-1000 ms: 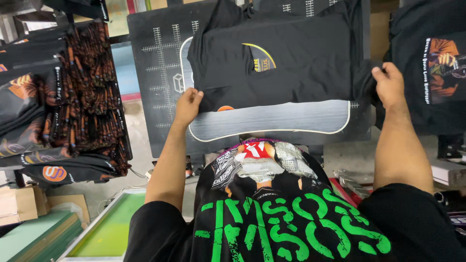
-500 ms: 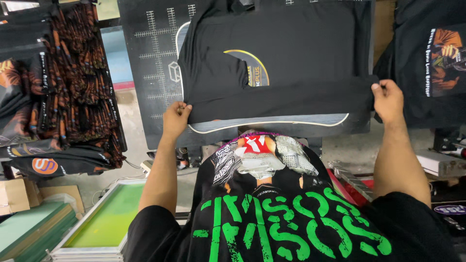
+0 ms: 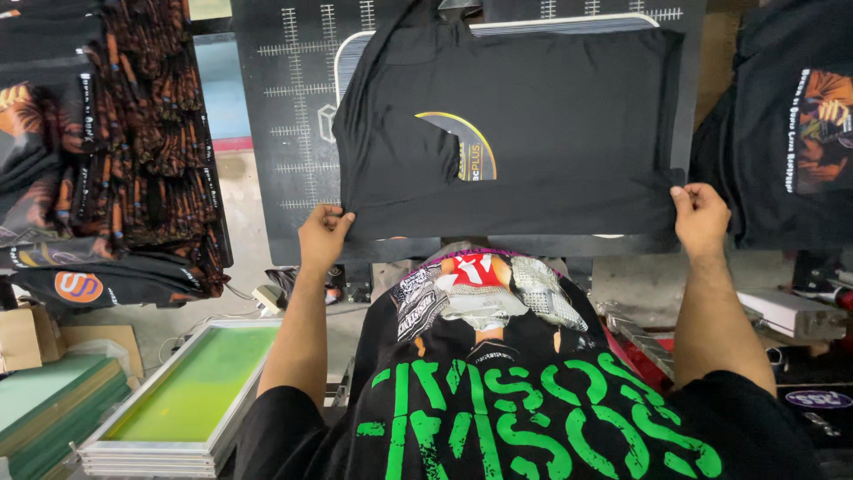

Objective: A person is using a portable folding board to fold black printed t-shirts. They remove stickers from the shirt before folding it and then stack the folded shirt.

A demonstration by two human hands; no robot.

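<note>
Two hands: both yours, each pinching the black shirt (image 3: 551, 133) hem.
Left hand (image 3: 324, 236): grip pressed together on the lower left corner.
Right hand (image 3: 702, 218): grip pressed together on the lower right corner.
Shirt: spread flat over the platen (image 3: 293, 107), extending away from both grips.

shirt (image 3: 551, 133) on platen (image 3: 355, 53) | shirt stack (image 3: 115, 151) left | screen frames (image 3: 178, 400) lower left
</note>
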